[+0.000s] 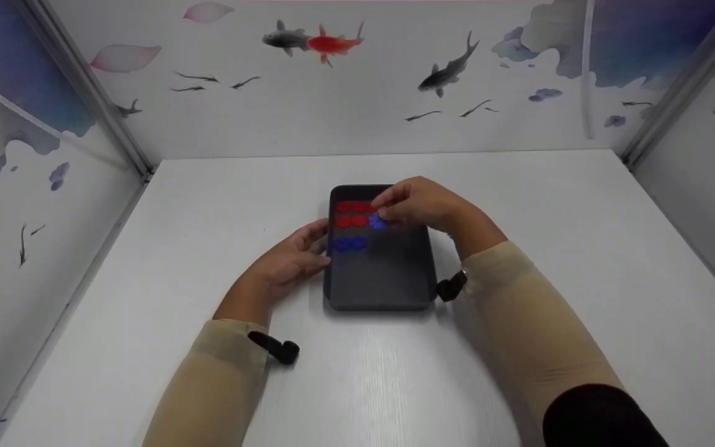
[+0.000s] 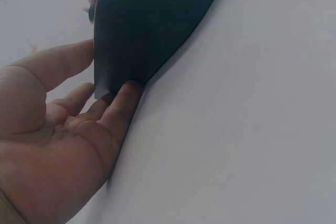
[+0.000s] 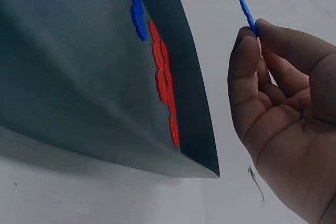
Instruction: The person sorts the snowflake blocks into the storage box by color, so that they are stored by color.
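Note:
A dark grey rectangular tray point(image 1: 382, 285) lies on the white table. Inside it, flat red scalloped discs point(image 1: 351, 221) form two rows at the far end. Two blue scalloped discs point(image 1: 350, 243) lie side by side below them, near the left wall. My right hand point(image 1: 422, 203) is over the tray's far part and pinches a blue scalloped disc point(image 3: 247, 14) on edge between thumb and fingertips. My left hand point(image 1: 292, 257) rests its fingertips and thumb against the tray's outer left wall, as the left wrist view also shows.
A small blue bit point(image 1: 450, 235) shows beside the right wrist, mostly hidden by it. White panels painted with fish point(image 1: 336, 43) enclose the table at the back and sides. Black wrist cameras point(image 1: 284, 352) stick out from both sleeves.

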{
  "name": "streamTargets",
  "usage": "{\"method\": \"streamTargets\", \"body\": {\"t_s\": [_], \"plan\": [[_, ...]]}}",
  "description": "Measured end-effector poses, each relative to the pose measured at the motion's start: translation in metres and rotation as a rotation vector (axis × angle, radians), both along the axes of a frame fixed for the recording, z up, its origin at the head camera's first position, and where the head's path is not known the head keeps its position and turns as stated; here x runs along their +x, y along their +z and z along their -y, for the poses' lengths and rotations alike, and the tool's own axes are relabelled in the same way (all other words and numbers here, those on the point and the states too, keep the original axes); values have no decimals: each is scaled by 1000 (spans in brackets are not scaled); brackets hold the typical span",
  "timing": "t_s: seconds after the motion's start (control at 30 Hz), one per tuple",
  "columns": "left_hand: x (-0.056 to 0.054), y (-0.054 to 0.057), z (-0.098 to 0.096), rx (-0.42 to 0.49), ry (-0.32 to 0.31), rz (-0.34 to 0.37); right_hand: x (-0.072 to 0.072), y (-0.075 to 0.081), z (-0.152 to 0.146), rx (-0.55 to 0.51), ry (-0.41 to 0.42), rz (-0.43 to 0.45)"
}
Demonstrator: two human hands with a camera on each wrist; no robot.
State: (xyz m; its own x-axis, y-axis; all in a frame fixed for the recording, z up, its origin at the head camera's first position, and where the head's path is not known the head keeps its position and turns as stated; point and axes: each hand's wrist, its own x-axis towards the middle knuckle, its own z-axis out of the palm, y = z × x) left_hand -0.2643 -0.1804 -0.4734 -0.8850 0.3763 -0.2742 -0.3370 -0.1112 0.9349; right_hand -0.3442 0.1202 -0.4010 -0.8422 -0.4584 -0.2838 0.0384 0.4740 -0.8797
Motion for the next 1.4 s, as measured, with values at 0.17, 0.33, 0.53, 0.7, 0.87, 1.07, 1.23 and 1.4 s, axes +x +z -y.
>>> {"method": "streamTargets", "body": {"t_s": [0.17,0.33,0.53,0.7,0.87,1.07,1.23,1.4], "plan": [[0,0,1,0,-4,2,-9,-1,6,37,35,58],[0,0,2,4,-5,-2,-11,-4,13,152,78,28],[0,0,0,10,-17,-9,-15,-15,18,212,86,39],[-1,-1,-1,8,-18,-8,-16,-20,19,224,75,54],[-1,0,-2,5,-15,-12,-12,-20,22,262,51,45],[-1,0,-1,6,-14,-18,-11,-23,25,295,36,8],[-1,0,-1,9,-16,-15,-12,-26,27,299,35,-10],[-1,0,-1,12,-12,-14,-13,-25,26,265,45,-10]]}}
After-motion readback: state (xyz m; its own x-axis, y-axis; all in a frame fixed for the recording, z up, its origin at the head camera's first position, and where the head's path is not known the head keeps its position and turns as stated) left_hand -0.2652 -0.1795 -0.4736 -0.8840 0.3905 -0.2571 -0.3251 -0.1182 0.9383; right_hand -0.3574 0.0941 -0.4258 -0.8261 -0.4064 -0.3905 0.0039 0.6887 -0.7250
